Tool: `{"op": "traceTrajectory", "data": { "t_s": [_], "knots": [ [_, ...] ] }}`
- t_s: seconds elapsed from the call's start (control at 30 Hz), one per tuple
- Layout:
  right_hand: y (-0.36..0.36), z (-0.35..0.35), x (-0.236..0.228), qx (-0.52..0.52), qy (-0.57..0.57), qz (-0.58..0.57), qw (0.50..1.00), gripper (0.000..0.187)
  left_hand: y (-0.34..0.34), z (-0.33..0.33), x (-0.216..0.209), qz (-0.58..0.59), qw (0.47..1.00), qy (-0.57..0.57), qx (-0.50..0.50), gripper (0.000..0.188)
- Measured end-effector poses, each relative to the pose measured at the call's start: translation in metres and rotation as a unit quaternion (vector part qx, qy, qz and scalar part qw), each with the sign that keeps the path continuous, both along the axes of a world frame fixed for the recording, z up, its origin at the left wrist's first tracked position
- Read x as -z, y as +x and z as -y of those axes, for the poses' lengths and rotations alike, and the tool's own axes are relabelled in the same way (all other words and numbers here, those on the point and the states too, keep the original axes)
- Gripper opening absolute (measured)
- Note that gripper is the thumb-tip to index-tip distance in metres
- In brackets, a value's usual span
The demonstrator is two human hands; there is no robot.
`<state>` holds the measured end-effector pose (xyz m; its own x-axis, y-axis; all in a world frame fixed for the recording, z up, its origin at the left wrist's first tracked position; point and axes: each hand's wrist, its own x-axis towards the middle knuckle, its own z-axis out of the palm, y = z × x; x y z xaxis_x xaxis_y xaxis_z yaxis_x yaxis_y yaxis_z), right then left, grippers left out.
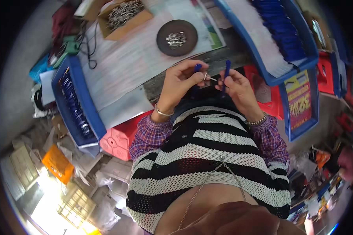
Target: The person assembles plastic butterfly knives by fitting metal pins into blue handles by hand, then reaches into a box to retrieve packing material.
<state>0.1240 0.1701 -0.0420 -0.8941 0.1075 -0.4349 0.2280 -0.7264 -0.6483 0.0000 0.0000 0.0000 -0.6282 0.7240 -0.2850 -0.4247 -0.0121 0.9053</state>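
Observation:
My left hand [178, 83] and my right hand [238, 88] meet in front of my body, near the table edge. Closed around a blue-handled piece [197, 67], my left fingers also sit at a small metal part [210, 77] that points toward the right hand. Between the fingers of my right hand is a second blue-handled piece [227, 68], held upright. The two pieces are close together; whether they touch I cannot tell. Fingers cover much of both, so their exact kind is unclear.
A dark round dish [162, 45] with small metal bits lies on the paper-covered table [121, 74]. Beyond it stands a cardboard box [115, 35] of metal parts. Blue trays [88, 94] with blue pieces flank me, the right one [276, 81] larger. Red stools [119, 139] stand below.

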Motion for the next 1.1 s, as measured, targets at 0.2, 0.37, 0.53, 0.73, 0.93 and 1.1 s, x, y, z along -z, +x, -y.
{"op": "traceTrajectory", "data": {
  "t_s": [0.2, 0.37, 0.53, 0.73, 0.93, 1.1],
  "knots": [
    [0.010, -0.018, 0.000, 0.003, -0.005, -0.007, 1.000, 0.030, 0.021, -0.028, 0.002, -0.034, 0.998, 0.010, -0.045, 0.023],
    [0.012, -0.015, -0.002, 0.007, -0.015, -0.002, 1.000, 0.034, 0.026, -0.035, -0.007, -0.126, 0.989, -0.032, -0.072, 0.025],
    [0.010, -0.012, -0.005, 0.006, -0.001, -0.007, 1.000, 0.035, 0.029, -0.039, -0.007, -0.193, 0.976, -0.047, -0.087, 0.021],
    [0.010, -0.012, -0.004, 0.018, 0.006, 0.002, 1.000, 0.032, 0.030, -0.040, -0.003, -0.243, 0.963, -0.070, -0.093, 0.020],
    [0.011, -0.012, -0.003, 0.032, 0.014, -0.001, 0.999, 0.028, 0.031, -0.039, -0.009, -0.249, 0.963, -0.089, -0.051, 0.023],
    [0.010, -0.012, -0.004, 0.026, 0.013, 0.001, 1.000, 0.028, 0.031, -0.039, -0.008, -0.275, 0.955, -0.098, -0.048, 0.023]
  ]
}}
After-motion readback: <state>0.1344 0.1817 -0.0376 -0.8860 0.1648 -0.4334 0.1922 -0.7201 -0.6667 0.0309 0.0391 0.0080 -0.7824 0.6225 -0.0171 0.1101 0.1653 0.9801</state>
